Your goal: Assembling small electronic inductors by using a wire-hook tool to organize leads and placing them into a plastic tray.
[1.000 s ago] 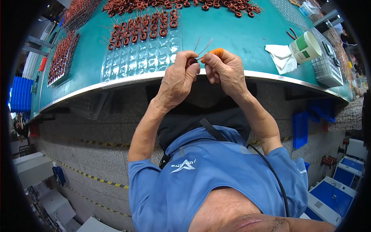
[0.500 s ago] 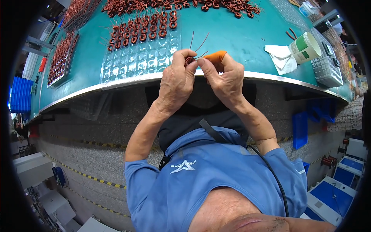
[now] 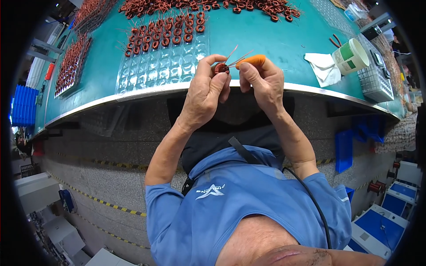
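Observation:
My left hand (image 3: pixel 204 91) pinches a ring-shaped coil (image 3: pixel 221 68) wound with reddish copper wire, just above the table's front edge. Several long wire leads (image 3: pixel 231 56) stick out from the coil, upward and to the right. On the right, my right hand (image 3: pixel 265 82) has thumb and forefinger pressed together at the end of a lead. An orange finger cover (image 3: pixel 251 60) sits over that forefinger. A clear plastic tray (image 3: pixel 153 71) lies left of my hands, its far pockets filled with rows of similar coils (image 3: pixel 165 33).
A heap of loose coils (image 3: pixel 262 6) lies at the table's far side. More loaded trays (image 3: pixel 73 66) stand at left. A white cloth (image 3: pixel 321 66), a tipped tub (image 3: pixel 350 56) and a grey device (image 3: pixel 375 71) are at right. The table's metal edge (image 3: pixel 146 92) runs before me.
The coil has turned so its ring face shows, and its leads now slant right. My right hand has shifted slightly right, away from the coil.

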Motion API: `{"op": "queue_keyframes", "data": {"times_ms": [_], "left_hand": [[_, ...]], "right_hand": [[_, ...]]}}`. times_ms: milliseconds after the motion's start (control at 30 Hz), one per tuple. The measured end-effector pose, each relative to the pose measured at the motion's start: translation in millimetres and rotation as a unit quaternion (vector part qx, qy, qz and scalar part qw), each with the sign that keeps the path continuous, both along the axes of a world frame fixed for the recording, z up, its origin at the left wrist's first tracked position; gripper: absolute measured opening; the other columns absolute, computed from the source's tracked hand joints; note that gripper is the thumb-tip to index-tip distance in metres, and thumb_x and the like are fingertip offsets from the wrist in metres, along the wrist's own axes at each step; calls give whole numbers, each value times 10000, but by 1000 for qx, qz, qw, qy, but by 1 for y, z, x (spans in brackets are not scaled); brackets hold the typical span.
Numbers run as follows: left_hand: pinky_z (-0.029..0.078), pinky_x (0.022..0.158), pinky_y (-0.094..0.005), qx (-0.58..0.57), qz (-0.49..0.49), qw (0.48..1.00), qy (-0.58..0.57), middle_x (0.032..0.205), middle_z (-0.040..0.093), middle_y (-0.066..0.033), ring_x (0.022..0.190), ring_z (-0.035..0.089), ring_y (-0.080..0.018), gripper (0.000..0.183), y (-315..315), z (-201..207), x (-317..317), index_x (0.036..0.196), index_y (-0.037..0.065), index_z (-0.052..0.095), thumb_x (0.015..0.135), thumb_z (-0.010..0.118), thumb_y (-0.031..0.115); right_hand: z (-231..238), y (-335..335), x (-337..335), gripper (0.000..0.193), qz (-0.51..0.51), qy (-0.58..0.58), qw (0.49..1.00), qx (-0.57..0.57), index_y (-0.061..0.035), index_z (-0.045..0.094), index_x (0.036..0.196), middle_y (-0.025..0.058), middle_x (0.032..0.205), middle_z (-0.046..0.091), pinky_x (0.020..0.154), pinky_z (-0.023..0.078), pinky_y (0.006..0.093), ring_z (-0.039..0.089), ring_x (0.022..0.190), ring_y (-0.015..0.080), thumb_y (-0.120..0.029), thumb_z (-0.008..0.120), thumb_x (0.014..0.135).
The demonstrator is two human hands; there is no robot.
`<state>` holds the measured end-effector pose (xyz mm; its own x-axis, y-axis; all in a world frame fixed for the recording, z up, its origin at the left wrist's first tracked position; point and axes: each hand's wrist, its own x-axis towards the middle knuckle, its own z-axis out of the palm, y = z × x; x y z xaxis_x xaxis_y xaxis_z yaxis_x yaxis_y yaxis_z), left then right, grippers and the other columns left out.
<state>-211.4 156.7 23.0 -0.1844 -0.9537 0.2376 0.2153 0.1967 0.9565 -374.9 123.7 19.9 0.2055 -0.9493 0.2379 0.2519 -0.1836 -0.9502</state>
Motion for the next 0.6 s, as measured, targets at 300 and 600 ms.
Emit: {"op": "queue_keyframes", "data": {"times_ms": [300, 600], "left_hand": [[474, 704, -417, -141, 41, 934, -326, 890, 604, -202, 823, 613, -380, 297, 1, 7, 5, 1242, 23, 432, 952, 481, 66], [429, 572, -236, -6, -33, 999, -25, 757, 500, -22, 632, 490, -89, 259, -9, -9, 0, 1219, -8, 443, 999, 430, 129]], "right_hand": [[15, -8, -17, 207, -7, 179, 979, -101, 16, 677, 919, 38, 664, 637, 515, 460, 212, 577, 552, 81, -188, 687, 889], [1, -6, -3, 184, -12, 52, 998, -40, 15, 629, 886, 13, 646, 594, 459, 397, 198, 513, 512, 51, -166, 647, 918]]}}
